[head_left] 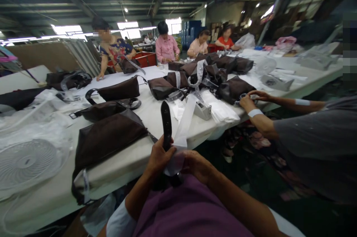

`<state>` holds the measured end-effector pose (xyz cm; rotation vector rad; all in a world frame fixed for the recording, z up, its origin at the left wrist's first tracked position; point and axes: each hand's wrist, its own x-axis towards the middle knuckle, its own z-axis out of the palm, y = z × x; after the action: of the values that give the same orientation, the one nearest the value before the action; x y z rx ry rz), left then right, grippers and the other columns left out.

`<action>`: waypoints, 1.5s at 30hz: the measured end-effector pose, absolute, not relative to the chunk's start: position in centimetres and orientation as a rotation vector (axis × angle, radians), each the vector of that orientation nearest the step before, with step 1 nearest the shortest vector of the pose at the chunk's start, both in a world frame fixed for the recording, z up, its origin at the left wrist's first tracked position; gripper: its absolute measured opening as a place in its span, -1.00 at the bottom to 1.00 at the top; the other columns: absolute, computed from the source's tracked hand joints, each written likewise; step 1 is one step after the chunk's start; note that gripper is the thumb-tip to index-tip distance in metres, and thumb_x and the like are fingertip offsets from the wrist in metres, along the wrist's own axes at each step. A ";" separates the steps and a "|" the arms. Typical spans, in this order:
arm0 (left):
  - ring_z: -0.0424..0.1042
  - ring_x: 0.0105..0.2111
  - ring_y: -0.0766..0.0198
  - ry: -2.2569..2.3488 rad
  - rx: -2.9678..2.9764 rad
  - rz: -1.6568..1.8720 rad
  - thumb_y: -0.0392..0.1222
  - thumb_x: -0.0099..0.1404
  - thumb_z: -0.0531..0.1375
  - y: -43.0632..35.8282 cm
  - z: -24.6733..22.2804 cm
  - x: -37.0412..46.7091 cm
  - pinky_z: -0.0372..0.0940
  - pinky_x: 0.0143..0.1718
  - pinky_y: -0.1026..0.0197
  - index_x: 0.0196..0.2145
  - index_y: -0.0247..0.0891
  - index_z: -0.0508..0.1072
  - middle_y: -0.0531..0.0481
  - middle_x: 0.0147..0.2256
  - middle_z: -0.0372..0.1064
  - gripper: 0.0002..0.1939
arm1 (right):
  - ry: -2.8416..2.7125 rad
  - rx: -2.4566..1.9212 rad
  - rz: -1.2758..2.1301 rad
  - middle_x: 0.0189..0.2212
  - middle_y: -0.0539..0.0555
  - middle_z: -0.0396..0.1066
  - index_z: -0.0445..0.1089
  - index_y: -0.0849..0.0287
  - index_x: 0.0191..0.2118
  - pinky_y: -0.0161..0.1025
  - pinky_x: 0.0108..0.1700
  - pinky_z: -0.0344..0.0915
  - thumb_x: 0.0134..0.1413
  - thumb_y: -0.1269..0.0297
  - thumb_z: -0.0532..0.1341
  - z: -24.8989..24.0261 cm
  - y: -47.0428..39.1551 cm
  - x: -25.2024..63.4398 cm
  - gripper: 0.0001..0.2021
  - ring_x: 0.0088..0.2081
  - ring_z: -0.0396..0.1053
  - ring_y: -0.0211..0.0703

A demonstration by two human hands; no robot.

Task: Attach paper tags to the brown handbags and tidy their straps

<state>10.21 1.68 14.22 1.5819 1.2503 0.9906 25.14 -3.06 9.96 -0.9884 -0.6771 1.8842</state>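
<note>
My left hand (159,158) is closed around a black bag strap (166,122), whose punched end stands upright above my fist. A translucent plastic strip (186,120) runs beside the strap and down between my hands. At its lower part, my right hand (199,167) is closed with the fingers pressed on the plastic; the fingertips are partly hidden. The strap leads toward a dark brown bag (110,142) with black trim, lying on the table to the left of my hands. Its other strap end (80,188) hangs over the table edge.
The long white table (156,112) carries several brown bags (192,70), white wrapping sheets (223,107), a tape dispenser (203,110) and a fan (26,162). At my right a co-worker's hands (248,99) touch a bag (235,89). Several people work across the table.
</note>
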 end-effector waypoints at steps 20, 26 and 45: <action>0.34 -0.58 0.34 1.054 1.229 1.341 0.03 0.21 0.16 1.7 18.1 0.8 0.23 -0.54 0.28 -0.35 -0.33 0.35 -0.09 -0.41 0.43 -0.69 | -0.579 -0.927 1.576 -0.57 -0.10 0.33 0.33 0.19 -0.44 -0.40 -0.55 0.22 -0.35 0.16 0.45 13.4 4.8 21.9 -0.64 -0.55 0.26 -0.35; 0.29 -0.73 0.28 1.101 1.056 0.961 0.05 0.14 0.21 -0.8 19.1 -2.9 0.14 -0.72 0.28 -0.50 -0.29 0.35 -0.04 -0.64 0.34 -0.68 | -0.457 -0.803 1.564 -0.60 -0.14 0.28 0.24 0.15 -0.44 -0.36 -0.53 0.21 -0.33 0.12 0.44 14.6 8.0 20.3 -0.60 -0.59 0.21 -0.38; 0.32 -0.71 0.34 1.083 0.870 0.677 0.04 0.18 0.17 -5.3 15.9 -0.6 0.17 -0.70 0.36 -0.45 -0.30 0.32 0.01 -0.64 0.34 -0.68 | -0.975 -1.045 1.141 -0.62 -0.10 0.18 0.23 0.19 -0.55 -0.36 -0.44 0.14 -0.14 0.07 0.33 10.6 8.1 19.3 -0.67 -0.54 0.12 -0.36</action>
<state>-0.63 -5.26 15.95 0.8703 1.0831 0.6771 19.31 8.06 10.59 -1.0451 -0.9754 1.1410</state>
